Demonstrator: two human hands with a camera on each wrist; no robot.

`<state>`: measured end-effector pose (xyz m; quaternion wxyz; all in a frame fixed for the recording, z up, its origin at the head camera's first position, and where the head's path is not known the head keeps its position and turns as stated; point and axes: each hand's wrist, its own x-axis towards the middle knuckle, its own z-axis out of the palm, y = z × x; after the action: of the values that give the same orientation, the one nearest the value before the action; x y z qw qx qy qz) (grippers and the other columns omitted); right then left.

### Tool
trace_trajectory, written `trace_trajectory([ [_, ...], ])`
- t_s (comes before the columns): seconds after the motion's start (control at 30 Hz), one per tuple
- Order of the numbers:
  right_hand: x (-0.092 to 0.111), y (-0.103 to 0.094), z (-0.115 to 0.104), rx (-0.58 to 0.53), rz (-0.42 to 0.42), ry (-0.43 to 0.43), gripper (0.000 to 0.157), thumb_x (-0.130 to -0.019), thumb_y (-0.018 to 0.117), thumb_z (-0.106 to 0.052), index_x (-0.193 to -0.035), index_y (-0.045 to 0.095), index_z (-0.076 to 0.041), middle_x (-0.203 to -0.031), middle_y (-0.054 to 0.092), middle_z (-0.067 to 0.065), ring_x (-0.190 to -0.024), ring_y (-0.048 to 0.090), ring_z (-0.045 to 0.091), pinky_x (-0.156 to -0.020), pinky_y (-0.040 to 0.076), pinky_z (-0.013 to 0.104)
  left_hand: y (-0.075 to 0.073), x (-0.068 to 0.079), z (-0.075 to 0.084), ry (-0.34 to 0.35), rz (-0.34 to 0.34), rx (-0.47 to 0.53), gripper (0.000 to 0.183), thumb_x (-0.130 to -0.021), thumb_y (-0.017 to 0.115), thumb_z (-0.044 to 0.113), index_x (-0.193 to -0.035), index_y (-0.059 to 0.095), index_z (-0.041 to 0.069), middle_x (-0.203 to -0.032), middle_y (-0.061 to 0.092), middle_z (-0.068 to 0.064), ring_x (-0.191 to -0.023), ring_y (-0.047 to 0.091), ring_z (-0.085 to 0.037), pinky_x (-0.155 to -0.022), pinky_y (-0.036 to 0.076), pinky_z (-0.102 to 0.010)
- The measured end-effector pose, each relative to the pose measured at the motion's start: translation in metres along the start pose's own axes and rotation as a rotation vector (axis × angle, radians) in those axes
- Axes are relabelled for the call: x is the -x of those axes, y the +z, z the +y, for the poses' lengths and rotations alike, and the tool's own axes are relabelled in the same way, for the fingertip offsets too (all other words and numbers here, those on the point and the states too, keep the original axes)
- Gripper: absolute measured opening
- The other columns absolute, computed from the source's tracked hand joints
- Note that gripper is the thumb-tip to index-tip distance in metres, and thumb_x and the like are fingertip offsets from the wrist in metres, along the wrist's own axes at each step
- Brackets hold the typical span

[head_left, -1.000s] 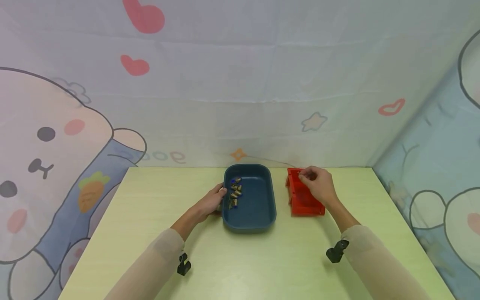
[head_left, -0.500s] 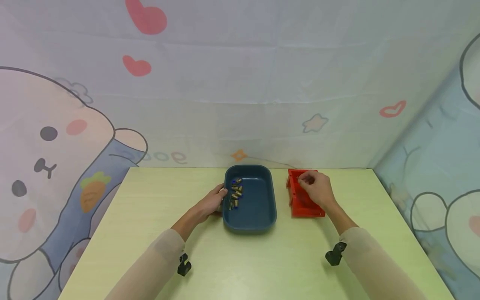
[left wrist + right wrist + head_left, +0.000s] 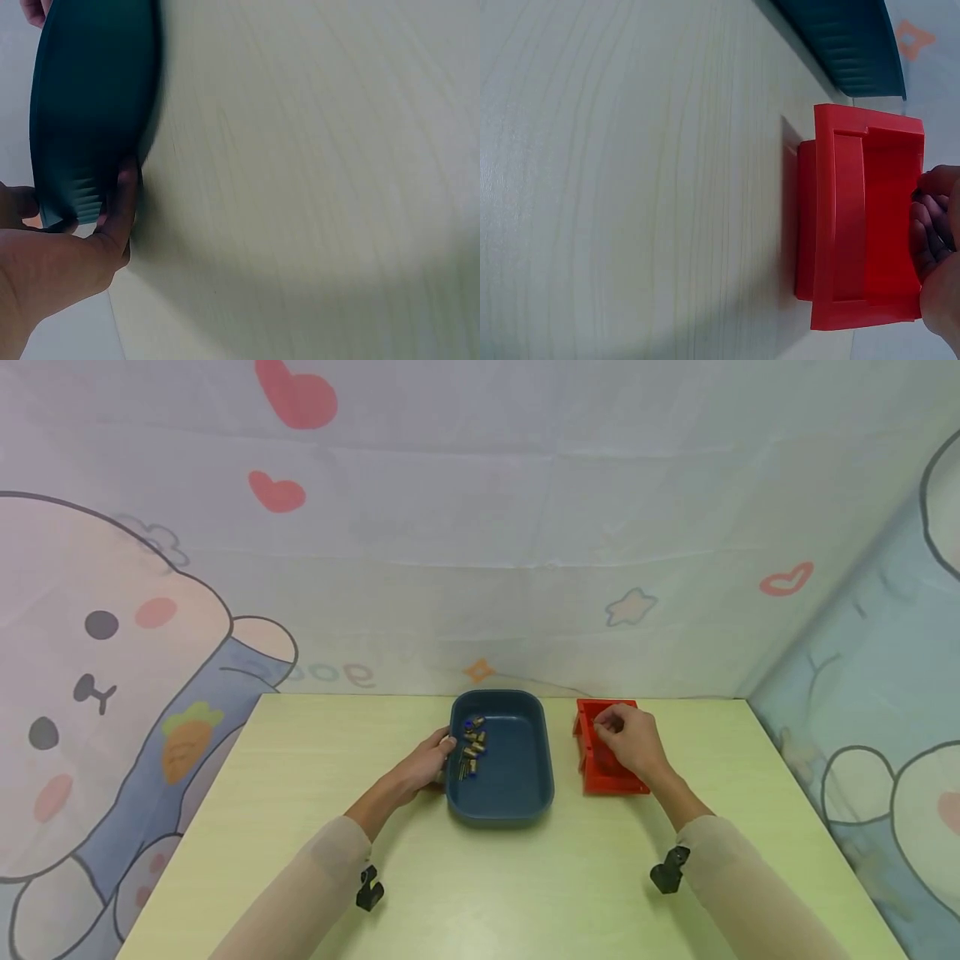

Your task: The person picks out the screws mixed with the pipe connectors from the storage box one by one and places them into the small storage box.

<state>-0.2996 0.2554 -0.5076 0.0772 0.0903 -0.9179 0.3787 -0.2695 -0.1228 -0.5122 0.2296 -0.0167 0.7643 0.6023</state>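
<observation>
My left hand (image 3: 422,763) grips the left side of a dark blue-green tray (image 3: 528,806), thumb at the rim; the left wrist view shows fingers curled against the tray's outer wall (image 3: 94,97). Inside, along the left, lie several small brass fittings with blue ends (image 3: 474,747). My right hand (image 3: 633,743) is over a red plastic bin (image 3: 611,783), thumb and fingertips close together at its left half. In the right wrist view the fingers (image 3: 930,221) are curled at the bin's opening; whether they pinch something small is too dark to tell.
Tray and bin stand apart near the back of a pale wood table (image 3: 480,893). Behind the table hangs a printed cloth (image 3: 480,527), and another cloth side (image 3: 885,693) runs along the right. A black wrist camera (image 3: 670,870) sits below the right sleeve.
My right hand has shifted slightly toward me and to the left over the red bin. My left hand stays on the tray, and the fittings lie as before.
</observation>
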Motion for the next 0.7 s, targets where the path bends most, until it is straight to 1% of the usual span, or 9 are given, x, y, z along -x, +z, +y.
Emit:
trace_trajectory([
  [0.13, 0.0, -0.0002, -0.0008, 0.0, 0.002, -0.003, 0.005, -0.099, 0.072, -0.005, -0.103, 0.074, -0.002, -0.094, 0.071, 0.01, -0.087, 0.064, 0.025, -0.079, 0.055, 0.035, 0.0, -0.0001, 0.0003, 0.003, 0.002, -0.005, 0.057, -0.117, 0.035, 0.032, -0.17, 0.024, 0.015, -0.155, 0.051, -0.019, -0.14, 0.052, -0.04, -0.097, 0.054, -0.053],
  [0.2, -0.0001, -0.0002, -0.0009, -0.001, -0.002, -0.002, 0.005, -0.099, 0.072, -0.005, -0.102, 0.074, -0.002, -0.094, 0.071, 0.01, -0.087, 0.064, 0.025, -0.079, 0.055, 0.035, 0.0, 0.0002, 0.0006, 0.003, 0.003, -0.004, 0.057, -0.117, 0.035, 0.032, -0.17, 0.024, 0.016, -0.155, 0.051, -0.019, -0.14, 0.052, -0.04, -0.098, 0.054, -0.053],
  [0.53, -0.0018, -0.0008, -0.0003, -0.014, -0.007, 0.015, 0.006, -0.099, 0.073, -0.006, -0.103, 0.073, -0.002, -0.096, 0.071, 0.011, -0.089, 0.064, 0.026, -0.081, 0.055, 0.037, 0.0011, -0.0007, 0.0008, 0.0, 0.019, -0.021, 0.057, -0.116, 0.035, 0.032, -0.17, 0.024, 0.016, -0.156, 0.05, -0.019, -0.14, 0.052, -0.04, -0.106, 0.048, -0.059],
  [0.7, -0.0021, -0.0018, 0.0004, -0.025, -0.002, 0.026, 0.006, -0.099, 0.074, -0.007, -0.103, 0.073, -0.002, -0.095, 0.071, 0.011, -0.089, 0.064, 0.026, -0.08, 0.054, 0.037, 0.0021, 0.0001, 0.001, 0.003, 0.019, -0.029, 0.057, -0.116, 0.035, 0.032, -0.17, 0.024, 0.015, -0.158, 0.048, -0.02, -0.142, 0.05, -0.042, -0.11, 0.044, -0.062],
])
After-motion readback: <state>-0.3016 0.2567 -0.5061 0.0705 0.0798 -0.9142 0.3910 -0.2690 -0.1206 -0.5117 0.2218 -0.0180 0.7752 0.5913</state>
